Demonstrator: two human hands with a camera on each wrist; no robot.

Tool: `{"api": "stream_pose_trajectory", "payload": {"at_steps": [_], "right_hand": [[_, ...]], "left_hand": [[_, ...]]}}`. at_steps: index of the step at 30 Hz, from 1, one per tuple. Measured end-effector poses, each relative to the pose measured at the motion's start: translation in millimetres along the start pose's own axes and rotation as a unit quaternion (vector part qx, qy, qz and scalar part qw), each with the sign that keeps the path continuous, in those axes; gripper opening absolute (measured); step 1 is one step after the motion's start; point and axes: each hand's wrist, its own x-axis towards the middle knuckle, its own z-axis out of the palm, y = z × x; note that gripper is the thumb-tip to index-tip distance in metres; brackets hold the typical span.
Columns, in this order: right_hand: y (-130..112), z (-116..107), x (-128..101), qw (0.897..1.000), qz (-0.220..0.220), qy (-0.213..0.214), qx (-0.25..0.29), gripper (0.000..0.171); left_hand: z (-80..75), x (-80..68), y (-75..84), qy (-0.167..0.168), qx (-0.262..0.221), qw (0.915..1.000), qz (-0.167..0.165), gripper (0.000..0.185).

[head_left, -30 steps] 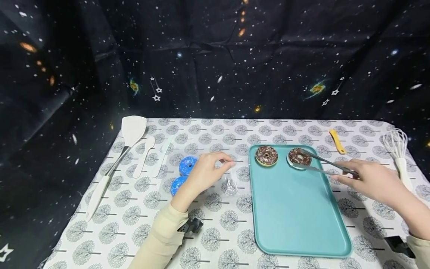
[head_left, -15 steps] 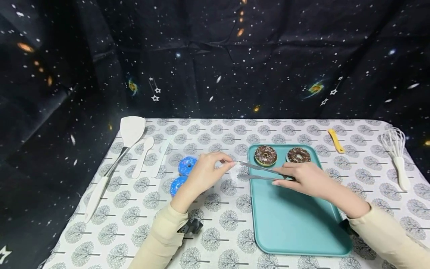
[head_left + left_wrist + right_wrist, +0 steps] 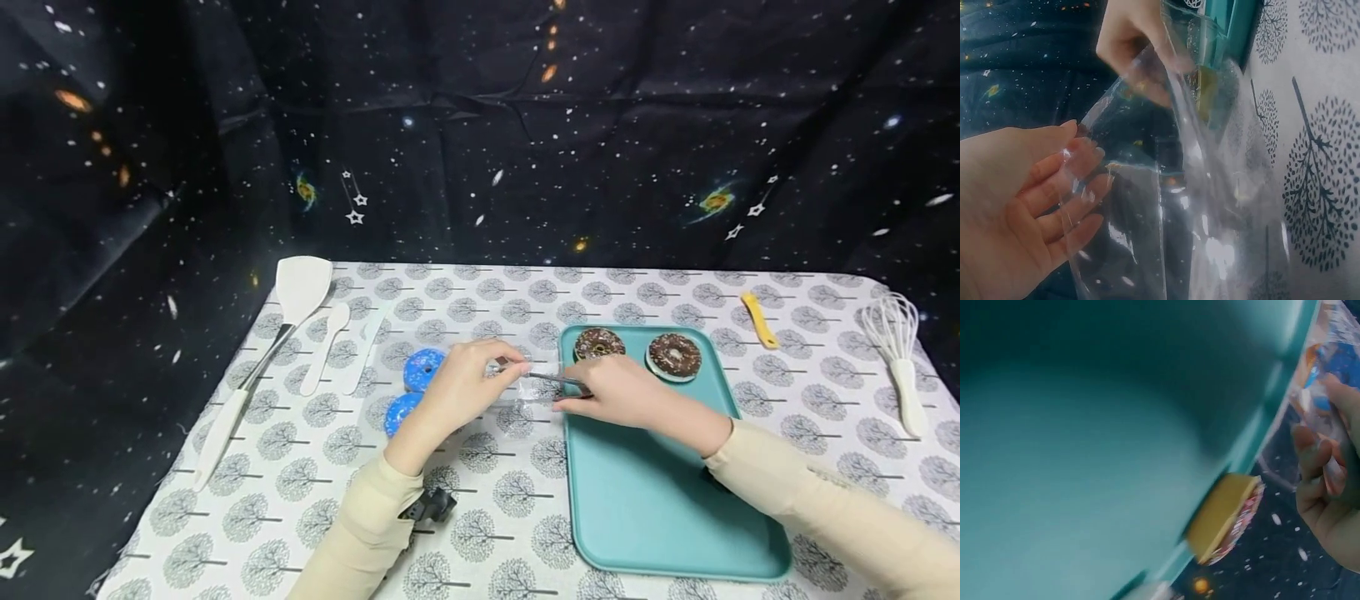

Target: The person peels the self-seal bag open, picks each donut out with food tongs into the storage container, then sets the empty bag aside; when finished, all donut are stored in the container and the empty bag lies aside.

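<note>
Your left hand (image 3: pixel 459 385) pinched the rim of a clear plastic bag (image 3: pixel 525 385) btw thumb & fingertips, holding it up off the desk (image 3: pixel 480 500); in the left wrist view the same hand (image 3: pixel 1019 206) had the film caught at the fingertips (image 3: pixel 1088 153), the rest of the bag (image 3: pixel 1172 206) hanging loose & see-through w/ glare on it. Your right hand (image 3: pixel 618 392) sat just beside the left, fingers closed round metal tongs (image 3: pixel 551 379), tips pointing at the bag mouth; can't tell whether the tips were inside the bag or just at its edge. Two blue donuts (image 3: pixel 411 390) lay just behind & under your left hand, one nearer you, one farther, partly hidden by the hand. Under your right wrist was the teal tray (image 3: pixel 660 500), w/ two chocolate donuts (image 3: pixel 674 356) at its far end, just beyond your right hand, apart from each other. The right wrist view was blurred: tray surface (image 3: pixel 1085 456), a donut (image 3: pixel 1229 519) seen edge-on at the rim, fingers (image 3: pixel 1316 462) & bag. Well off to the left of your left hand: white spatula (image 3: pixel 288 304), white spoon (image 3: pixel 324 348). Well to the right of your right hand: yellow tool (image 3: pixel 759 318), white whisk (image 3: pixel 896 354).
</note>
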Motion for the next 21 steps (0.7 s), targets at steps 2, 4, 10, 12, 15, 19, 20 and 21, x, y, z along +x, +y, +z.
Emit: {"api": "stream_pose_trajectory", "payload": {"at_steps": [2, 4, 10, 12, 15, 19, 20, 21], "right_hand": [[-4, 2, 8, 1.000, 0.003, 0.000, -0.001, 0.039], [-8, 4, 16, 1.000, 0.008, -0.001, -0.003, 0.034], [-21, 11, 34, 0.998, 0.055, -0.022, -0.007, 0.038], [-25, 14, 37, 0.997, 0.070, -0.027, -0.002, 0.042], [-29, 17, 40, 0.996, 0.085, -0.031, 0.005, 0.043], [-32, 20, 44, 0.996, 0.083, -0.029, 0.012, 0.037], [-33, 20, 45, 0.996, 0.082, -0.028, 0.017, 0.035], [-33, 20, 46, 0.996, 0.080, -0.026, 0.021, 0.034]], "left_hand": [[0.0, 0.4, 1.2, 0.000, 0.000, 1.0000, 0.004, 0.017], [-0.1, 0.6, 2.0, 0.000, -0.001, 1.0000, 0.007, 0.016], [0.0, 2.1, 1.2, 0.006, -0.005, 0.9997, 0.023, 0.019], [0.2, 2.3, 1.1, 0.010, -0.009, 0.9995, 0.028, 0.019], [1.3, 2.1, 1.0, 0.011, -0.009, 0.9994, 0.032, 0.019], [3.1, 1.0, 1.1, 0.007, -0.008, 0.9995, 0.028, 0.018], [3.6, 0.8, 1.2, 0.005, -0.008, 0.9996, 0.027, 0.019], [4.0, 0.6, 1.4, 0.003, -0.007, 0.9996, 0.025, 0.019]]}}
